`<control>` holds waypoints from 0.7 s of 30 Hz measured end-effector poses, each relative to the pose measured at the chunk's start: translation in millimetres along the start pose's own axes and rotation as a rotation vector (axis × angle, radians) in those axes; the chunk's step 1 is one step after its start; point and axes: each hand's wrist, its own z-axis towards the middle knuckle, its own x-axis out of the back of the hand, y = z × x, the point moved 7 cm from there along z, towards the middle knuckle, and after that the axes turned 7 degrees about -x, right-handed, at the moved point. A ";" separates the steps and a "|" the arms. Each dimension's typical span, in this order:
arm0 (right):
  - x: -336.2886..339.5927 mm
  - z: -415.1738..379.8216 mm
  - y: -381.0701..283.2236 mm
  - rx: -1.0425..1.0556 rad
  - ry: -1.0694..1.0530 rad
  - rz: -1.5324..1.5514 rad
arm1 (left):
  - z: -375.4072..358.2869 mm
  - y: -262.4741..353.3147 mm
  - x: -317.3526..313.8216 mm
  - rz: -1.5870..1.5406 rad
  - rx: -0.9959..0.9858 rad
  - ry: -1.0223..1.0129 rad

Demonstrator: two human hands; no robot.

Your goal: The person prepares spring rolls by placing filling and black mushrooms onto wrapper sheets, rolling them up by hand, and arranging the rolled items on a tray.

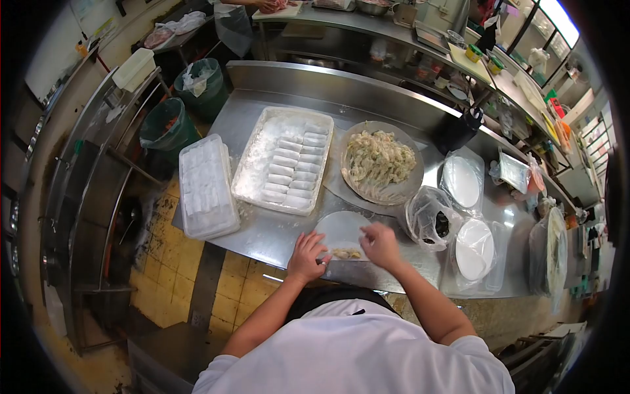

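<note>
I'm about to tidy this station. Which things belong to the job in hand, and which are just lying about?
Likely in use:
- wrapper
- filling on it
- dish of filling
- tray of rolls
- bagged white rounds, perhaps spare wrappers

Apparently just lying about:
- green bins
- white tub
- black container

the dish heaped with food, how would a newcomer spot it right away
Find the steel table in front of the person, then the white rectangular tray holding rows of white rolls. Just to the tray's right, beyond the right hand, is the round dish. Unlike its neighbours, it holds a loose heap of lumpy, pale yellow-green mixture.
</note>
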 end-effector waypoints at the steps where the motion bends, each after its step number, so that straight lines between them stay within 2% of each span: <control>1: 13.6 15.9 -10.3 0.020 0.063 0.028 | -0.6 -0.9 -1.0 0.004 0.003 0.000; 4: 32.7 72.7 -20.6 0.000 0.202 0.145 | -1.1 -0.2 -1.4 0.034 -0.004 0.008; 6: 33.7 115.3 -35.7 -0.080 0.058 -0.010 | -2.3 0.9 -1.4 0.053 -0.015 0.017; 9: 7.1 165.4 -39.1 -0.035 0.021 -0.073 | -1.7 0.8 -2.3 0.062 -0.032 0.041; 11: -17.9 185.0 -30.5 0.087 0.057 -0.101 | -1.9 1.6 0.2 0.047 -0.040 0.056; 12: -23.9 187.1 -36.0 0.148 0.074 -0.116 | -2.5 0.8 0.1 0.049 -0.044 0.061; 15: -27.3 183.3 -30.1 0.099 0.084 -0.142 | -4.4 -0.8 -2.5 0.050 -0.045 0.063; 18: -4.4 128.0 -56.7 -0.078 -0.033 -0.087 | -4.0 0.5 -2.4 0.062 -0.036 0.056; 20: -13.7 93.4 -37.8 -0.203 -0.184 0.005 | -3.9 0.2 -2.4 0.079 -0.050 0.063; 21: -25.8 74.5 -21.1 -0.109 -0.178 0.054 | -3.1 -0.4 -2.2 0.076 -0.047 0.059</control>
